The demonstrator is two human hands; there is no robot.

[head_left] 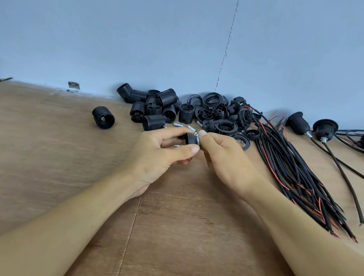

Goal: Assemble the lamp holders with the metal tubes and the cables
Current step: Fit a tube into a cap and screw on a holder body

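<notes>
On the table (34, 164), a pile of lamp holders (166, 107) is placed against the wall (144, 28). One holder (103, 117) is set apart to its left, the cables (299, 171) to its right, the metal tubes (179, 125) just before it.

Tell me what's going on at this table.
A person is assembling lamp holders. The left hand grips a black cap, and the right hand pinches a metal tube against its end. Behind them lie a pile of holder parts and loose tubes. A cable bundle lies to the right, with a few wired holders beyond it.
</notes>
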